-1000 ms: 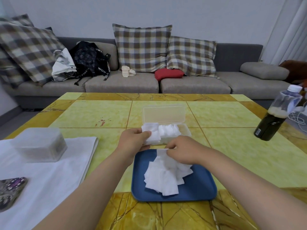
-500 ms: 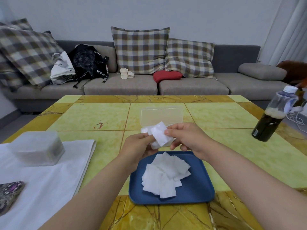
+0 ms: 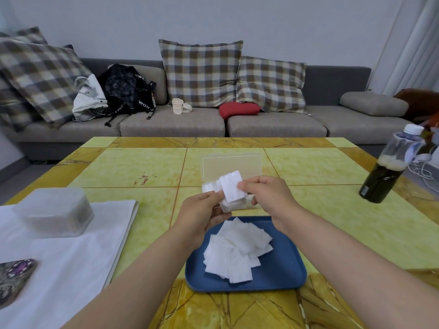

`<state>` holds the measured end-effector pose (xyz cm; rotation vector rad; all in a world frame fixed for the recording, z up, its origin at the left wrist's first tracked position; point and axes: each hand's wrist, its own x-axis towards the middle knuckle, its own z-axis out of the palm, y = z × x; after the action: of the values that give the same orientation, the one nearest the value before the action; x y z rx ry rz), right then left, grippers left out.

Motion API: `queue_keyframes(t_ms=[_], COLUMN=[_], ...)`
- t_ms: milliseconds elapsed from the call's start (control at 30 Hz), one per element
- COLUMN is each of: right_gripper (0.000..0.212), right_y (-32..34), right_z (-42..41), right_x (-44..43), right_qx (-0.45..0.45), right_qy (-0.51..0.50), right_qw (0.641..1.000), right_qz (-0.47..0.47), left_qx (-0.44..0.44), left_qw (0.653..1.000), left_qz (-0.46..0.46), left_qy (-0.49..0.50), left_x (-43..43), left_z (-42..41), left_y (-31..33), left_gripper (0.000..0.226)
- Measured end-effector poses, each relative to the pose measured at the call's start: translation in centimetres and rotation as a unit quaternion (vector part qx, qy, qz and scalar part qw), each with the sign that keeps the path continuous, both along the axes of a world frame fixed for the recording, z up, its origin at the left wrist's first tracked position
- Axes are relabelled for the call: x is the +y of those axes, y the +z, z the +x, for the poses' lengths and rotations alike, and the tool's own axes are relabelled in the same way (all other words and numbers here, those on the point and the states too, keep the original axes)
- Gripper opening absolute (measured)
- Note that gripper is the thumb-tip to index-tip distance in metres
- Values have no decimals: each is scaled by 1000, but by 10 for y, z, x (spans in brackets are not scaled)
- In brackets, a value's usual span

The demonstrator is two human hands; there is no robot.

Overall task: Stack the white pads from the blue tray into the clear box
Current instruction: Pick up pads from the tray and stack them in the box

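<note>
Black bag (image 3: 126,89) on the sofa (image 3: 171,122), straps lettered "WOM"

left hand (image 3: 202,213) curled, right hand (image 3: 268,194) pinching, forearms converging

Only two arms of the person can be seen, and both come in from the bottom edge of the view. Both forearms are bare until that edge; no sleeve covers them anywhere. The left hand (image 3: 204,213) has no glove, and the right hand (image 3: 268,198) has none either. On the fingers and wrists that are visible there is no ring, no watch and no bracelet. The nails that show are short and have no paint.
</note>
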<state>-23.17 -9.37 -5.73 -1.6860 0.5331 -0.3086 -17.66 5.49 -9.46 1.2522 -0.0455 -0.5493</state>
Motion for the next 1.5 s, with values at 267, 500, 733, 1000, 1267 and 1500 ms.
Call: queue_keyframes(t_ms=[267,500,733,1000,1267,1500], right_gripper=[7,34,21,20,22,18], right_y=[-7,-2,11,13,-18,-28], right_z=[2,3,9,43,68,77], right_x=[2,-17,-47,-99,-103,-100], right_qx=[1,61,41,-5,87,129], right_qy=[3,100,158,8,12,77], right_qw=[999,993,986,995,996,965], right_qz=[-52,-9,33,96,-32,-216], left_qx=[-15,-54,-97,-414,-536,-490], left_qw=[999,997,986,837,657,662], left_qz=[-6,39,96,359,495,561], left_qy=[-34,-46,-99,-11,-188,-88], left_x=[-1,-7,-29,-65,-92,-97], left_z=[-3,3,13,52,73,80], left_y=[9,17,33,16,-14,-18], left_gripper=[31,19,21,30,40,36])
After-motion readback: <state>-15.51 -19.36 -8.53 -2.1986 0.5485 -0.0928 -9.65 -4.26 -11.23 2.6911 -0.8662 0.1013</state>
